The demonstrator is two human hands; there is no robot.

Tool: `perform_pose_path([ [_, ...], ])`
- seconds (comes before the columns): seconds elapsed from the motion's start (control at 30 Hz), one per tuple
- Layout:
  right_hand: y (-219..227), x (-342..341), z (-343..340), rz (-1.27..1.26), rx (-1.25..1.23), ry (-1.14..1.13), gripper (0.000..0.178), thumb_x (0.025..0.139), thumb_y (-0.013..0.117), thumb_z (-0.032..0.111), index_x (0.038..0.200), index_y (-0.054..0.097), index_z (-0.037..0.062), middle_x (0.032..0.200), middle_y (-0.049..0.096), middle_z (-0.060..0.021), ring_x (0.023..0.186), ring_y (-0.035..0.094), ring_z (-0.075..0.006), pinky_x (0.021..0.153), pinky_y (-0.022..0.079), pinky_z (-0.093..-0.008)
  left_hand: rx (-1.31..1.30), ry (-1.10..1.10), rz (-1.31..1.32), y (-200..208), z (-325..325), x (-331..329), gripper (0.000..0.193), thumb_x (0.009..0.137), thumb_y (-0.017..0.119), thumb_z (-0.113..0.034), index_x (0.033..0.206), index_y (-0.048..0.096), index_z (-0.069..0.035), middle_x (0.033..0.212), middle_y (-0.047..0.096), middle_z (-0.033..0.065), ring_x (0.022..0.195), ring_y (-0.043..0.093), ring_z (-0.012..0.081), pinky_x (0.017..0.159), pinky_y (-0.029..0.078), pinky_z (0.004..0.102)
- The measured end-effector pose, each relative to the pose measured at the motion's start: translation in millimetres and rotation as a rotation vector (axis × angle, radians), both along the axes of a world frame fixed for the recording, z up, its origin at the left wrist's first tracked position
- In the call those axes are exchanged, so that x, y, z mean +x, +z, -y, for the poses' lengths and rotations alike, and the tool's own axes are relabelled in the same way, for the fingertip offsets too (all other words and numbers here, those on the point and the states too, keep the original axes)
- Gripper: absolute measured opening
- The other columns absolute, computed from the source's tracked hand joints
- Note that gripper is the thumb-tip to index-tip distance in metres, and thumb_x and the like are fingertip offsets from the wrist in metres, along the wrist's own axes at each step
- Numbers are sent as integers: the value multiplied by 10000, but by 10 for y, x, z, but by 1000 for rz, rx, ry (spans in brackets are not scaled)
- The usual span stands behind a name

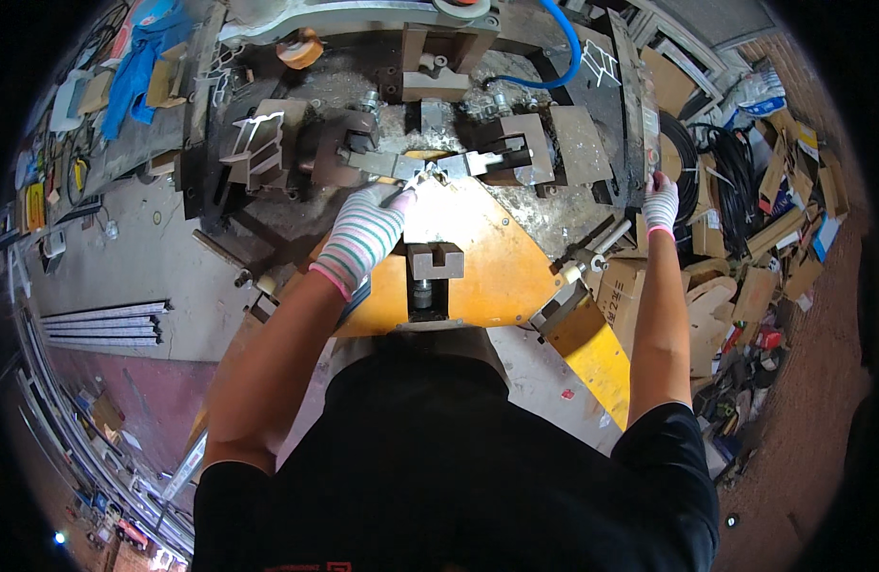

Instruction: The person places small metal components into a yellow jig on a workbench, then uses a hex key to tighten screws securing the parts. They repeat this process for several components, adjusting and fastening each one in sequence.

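Lying just beyond left fingers (pixel 398 209): metal bar (pixel 382 165).

Two gloved hands show: one left hand (pixel 363 229) over the far edge of one orange plate (pixel 497 276), and one right hand (pixel 661 204) at the right edge of one machine bed (pixel 573 224). The plate carries one notched block (pixel 435 260) by its front edge. Toward the bed's far left corner sits one orange roll (pixel 299 49); toward its far right corner curves one blue hose (pixel 571 52). Past the bed's left edge, the floor (pixel 125 253) holds long profiles (pixel 106 321), perhaps four, too small to count firmly. Past its right edge lie two dark cable bundles (pixel 733 176).
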State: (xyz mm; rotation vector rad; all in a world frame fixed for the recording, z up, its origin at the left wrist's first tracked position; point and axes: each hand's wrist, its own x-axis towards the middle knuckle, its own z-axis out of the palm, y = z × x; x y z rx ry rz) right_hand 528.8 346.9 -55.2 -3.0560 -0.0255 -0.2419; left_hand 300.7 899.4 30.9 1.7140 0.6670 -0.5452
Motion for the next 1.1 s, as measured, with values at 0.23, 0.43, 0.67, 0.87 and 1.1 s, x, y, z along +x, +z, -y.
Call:
perform_pose_path([
  [0.23, -102, 56, -67, -56, 252, 236, 616, 919, 520, -21, 1516, 460, 119, 1486, 515, -187, 1329, 508, -382, 1154, 380, -437, 82, 6, 12, -3, 0, -23, 443, 991, 641, -346, 1241, 684, 17, 1001, 734, 150, 905, 636, 199, 870, 501, 342],
  [0.43, -196, 219, 148, -150, 638, 109, 493, 997, 489, 34, 1489, 499, 47, 1386, 621, -197, 1255, 597, -337, 1102, 414, -336, -54, 89, 36, 56, -16, -43, 369, 981, 685, -296, 1174, 720, 17, 990, 715, 36, 920, 590, 135, 857, 463, 296],
  [0.67, 615, -327, -727, 191, 606, 18, 422, 1019, 547, 134, 1411, 536, -20, 1341, 625, -183, 1219, 597, -270, 1079, 429, -345, -222, 71, 28, -52, -120, -5, 397, 973, 699, -289, 1242, 703, 3, 1129, 736, 63, 1032, 637, 168, 947, 468, 308],
  [0.87, 1265, -1937, -2278, 82, 1006, 205, 230, 1002, 608, 175, 1150, 687, 18, 1129, 705, -142, 1076, 658, -245, 973, 504, -375, -238, 17, 9, -4, -160, 9, 457, 973, 696, -319, 1283, 674, 16, 1202, 717, 98, 1130, 626, 208, 1021, 438, 350],
  [1.1, 821, -2226, -3589, -549, 1172, -57, 451, 964, 706, 362, 1188, 703, -30, 1092, 742, -148, 1015, 670, -223, 932, 509, -334, -153, -6, -2, 17, -128, 65, 514, 941, 729, -358, 1282, 672, 22, 1192, 719, 122, 1097, 627, 221, 992, 462, 373],
])
